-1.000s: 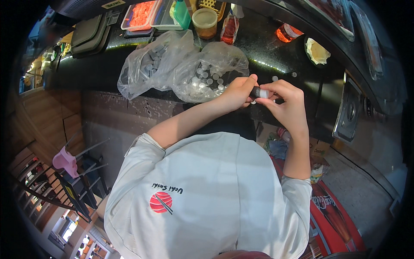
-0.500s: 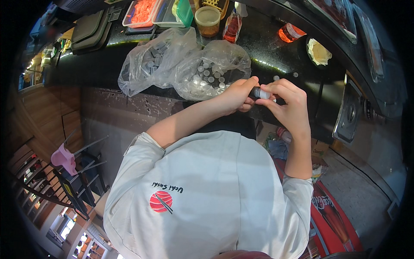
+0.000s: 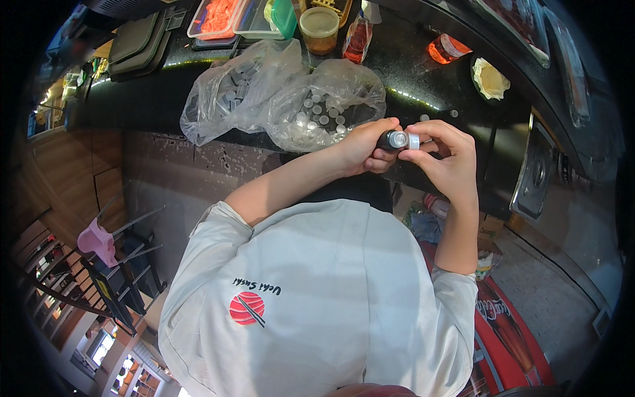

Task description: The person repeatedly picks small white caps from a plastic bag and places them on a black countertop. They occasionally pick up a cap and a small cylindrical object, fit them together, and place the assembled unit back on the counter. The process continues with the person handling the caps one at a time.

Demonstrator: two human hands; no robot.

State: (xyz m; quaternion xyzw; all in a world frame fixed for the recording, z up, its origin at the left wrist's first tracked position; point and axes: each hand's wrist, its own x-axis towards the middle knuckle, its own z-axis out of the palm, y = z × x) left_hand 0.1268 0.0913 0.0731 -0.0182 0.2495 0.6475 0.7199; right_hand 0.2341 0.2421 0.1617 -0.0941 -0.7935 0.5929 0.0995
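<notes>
My left hand (image 3: 370,151) is closed around a small dark bottle (image 3: 395,139), its pale round mouth facing up. Right beside that mouth, my right hand (image 3: 450,147) pinches a whitish translucent cap (image 3: 413,141) between thumb and fingers. The cap is off the mouth; whether their edges touch I cannot tell. Just beyond my left forearm lies an open clear plastic bag of round caps (image 3: 322,112). A second clear bag (image 3: 238,92), holding several small clear containers, rests against it on the left.
Two loose caps lie on the dark counter, one of them a small cap (image 3: 454,113). Along the back stand a tub of orange food (image 3: 220,16), a lidded tub (image 3: 319,32) and a red-labelled bottle (image 3: 358,38). A bottle of orange liquid (image 3: 448,49) lies near a bowl (image 3: 491,79).
The cap, earlier at the bottle's mouth, has come away to the right in my right hand. The bottle has tipped, so its mouth shows. My left hand keeps its hold.
</notes>
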